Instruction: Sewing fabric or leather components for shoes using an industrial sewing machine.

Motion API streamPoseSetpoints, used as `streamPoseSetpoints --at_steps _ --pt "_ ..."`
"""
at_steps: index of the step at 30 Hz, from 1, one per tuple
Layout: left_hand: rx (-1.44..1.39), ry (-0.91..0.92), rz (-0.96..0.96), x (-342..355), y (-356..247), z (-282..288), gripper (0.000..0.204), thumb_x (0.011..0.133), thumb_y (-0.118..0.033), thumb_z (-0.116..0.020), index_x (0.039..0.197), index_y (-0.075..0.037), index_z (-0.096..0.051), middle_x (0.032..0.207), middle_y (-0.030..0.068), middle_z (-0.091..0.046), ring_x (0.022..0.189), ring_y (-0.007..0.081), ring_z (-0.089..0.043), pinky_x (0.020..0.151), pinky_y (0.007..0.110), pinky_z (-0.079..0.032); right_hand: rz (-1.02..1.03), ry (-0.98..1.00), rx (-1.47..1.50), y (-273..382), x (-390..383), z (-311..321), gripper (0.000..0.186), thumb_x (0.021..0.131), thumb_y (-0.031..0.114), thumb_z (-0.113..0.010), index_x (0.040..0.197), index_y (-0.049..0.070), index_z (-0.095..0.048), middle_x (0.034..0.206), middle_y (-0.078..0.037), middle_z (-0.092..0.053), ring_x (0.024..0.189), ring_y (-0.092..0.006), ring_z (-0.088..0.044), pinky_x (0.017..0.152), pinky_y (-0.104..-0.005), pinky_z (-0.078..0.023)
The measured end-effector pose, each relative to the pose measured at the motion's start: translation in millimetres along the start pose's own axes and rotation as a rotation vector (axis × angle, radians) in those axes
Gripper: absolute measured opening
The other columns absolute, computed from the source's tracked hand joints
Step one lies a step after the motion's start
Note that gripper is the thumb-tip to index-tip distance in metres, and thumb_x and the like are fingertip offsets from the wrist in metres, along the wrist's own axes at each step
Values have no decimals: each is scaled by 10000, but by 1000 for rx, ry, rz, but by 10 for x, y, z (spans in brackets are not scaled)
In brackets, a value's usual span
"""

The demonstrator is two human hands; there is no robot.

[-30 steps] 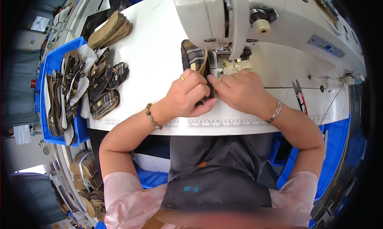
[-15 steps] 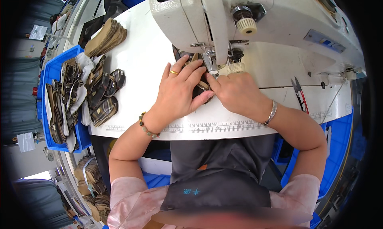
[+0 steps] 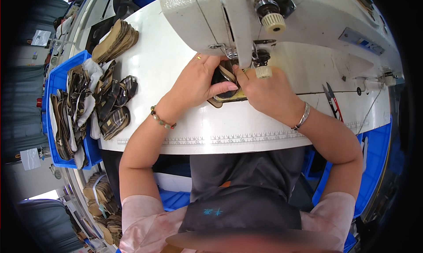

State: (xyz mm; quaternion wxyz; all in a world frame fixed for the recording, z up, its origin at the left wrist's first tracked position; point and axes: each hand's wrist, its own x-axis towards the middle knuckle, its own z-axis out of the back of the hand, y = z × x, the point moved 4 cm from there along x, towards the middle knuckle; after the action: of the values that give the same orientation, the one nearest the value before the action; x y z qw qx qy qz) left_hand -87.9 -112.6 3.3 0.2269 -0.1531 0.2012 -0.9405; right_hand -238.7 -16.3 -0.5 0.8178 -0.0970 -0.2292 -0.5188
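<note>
Since half a second ago my view has dropped closer to the sewing machine [image 3: 246,15], and my hands have slid up with the work until they sit right under its head. My left hand [image 3: 198,83] lies flat, fingers together and thumb stretched across, pressing the dark shoe piece [image 3: 227,83] onto the white table [image 3: 167,54]. My right hand [image 3: 266,92] is curled at 3 o'clock of the piece, fingertips pinching its edge by the needle; how tightly, I cannot quite tell.

The table carries a printed ruler strip [image 3: 229,138] along its near edge at 6 o'clock. At 9 o'clock, plaid and dark cut pieces [image 3: 112,105] spill from a blue bin [image 3: 55,83] onto the table, and a tan stack of soles [image 3: 116,39] sits at 10 o'clock. Scissors [image 3: 331,101] with red handles lie at 3 o'clock.
</note>
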Motion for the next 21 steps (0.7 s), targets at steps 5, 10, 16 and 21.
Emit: streamPoseSetpoints --at_steps 5,10,16,21 --pt "18 1 31 -6 -1 9 744 816 -623 -703 1182 18 -604 1088 205 -661 1062 397 -602 972 440 -465 3 10 26 -17 -5 -5 11 739 88 -656 742 82 -665 562 -65 -593 560 -234 -650 538 -371 -493" --pt "88 2 23 2 -6 64 704 807 -628 -702 1152 -19 -626 1122 160 -668 1096 355 -601 1018 461 -428 7 35 25 -15 -15 -30 32 757 91 -643 748 82 -672 575 -70 -603 572 -237 -658 548 -374 -497" --pt "350 -167 -186 -103 -253 219 559 763 -477 -791 1139 -88 -652 1186 63 -672 1152 278 -606 1015 455 -432 8 35 16 -42 -12 -20 39 755 86 -651 765 80 -688 586 -77 -610 580 -244 -663 555 -376 -513" --pt "315 -13 -188 -117 -418 171 410 790 -273 -776 1169 -163 -668 1178 -1 -655 1177 218 -597 1107 507 -401 10 7 66 -80 -20 -55 24 749 89 -672 756 83 -694 579 -74 -603 560 -244 -654 530 -375 -515"
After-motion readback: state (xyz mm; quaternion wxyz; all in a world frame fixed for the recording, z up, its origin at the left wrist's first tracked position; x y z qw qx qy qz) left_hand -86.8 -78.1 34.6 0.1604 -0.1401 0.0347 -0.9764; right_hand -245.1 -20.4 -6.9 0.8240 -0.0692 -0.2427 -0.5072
